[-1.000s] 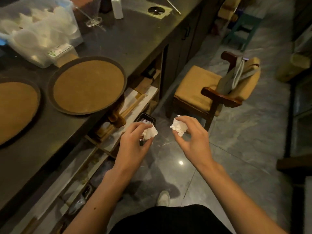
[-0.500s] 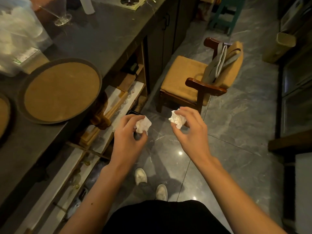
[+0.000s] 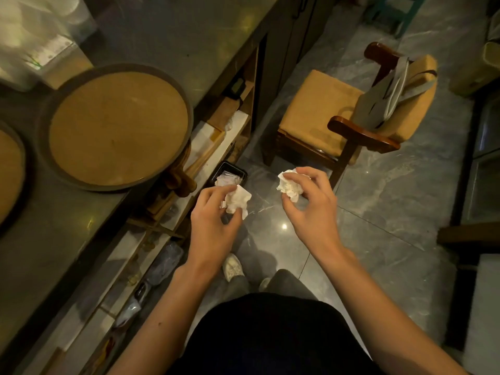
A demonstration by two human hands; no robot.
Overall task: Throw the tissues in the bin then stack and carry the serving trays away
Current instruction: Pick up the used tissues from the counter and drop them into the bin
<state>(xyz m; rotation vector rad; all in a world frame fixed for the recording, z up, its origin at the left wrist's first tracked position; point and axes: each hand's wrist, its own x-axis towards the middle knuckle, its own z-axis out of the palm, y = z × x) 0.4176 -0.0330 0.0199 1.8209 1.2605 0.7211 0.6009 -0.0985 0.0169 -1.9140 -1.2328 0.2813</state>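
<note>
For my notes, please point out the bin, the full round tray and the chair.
bin [image 3: 234, 169]: head view, black rim.
round tray [image 3: 116, 125]: head view, bare cork centre.
chair [image 3: 313, 104]: head view, seat cushion.

Glossy grey marble floor [image 3: 378, 212], dark stone counter [image 3: 176, 31], wooden armchair [image 3: 338, 115] with tan cushions, dim warm light

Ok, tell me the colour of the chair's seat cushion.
Mustard yellow; the chair's seat cushion shows in the head view.
</note>
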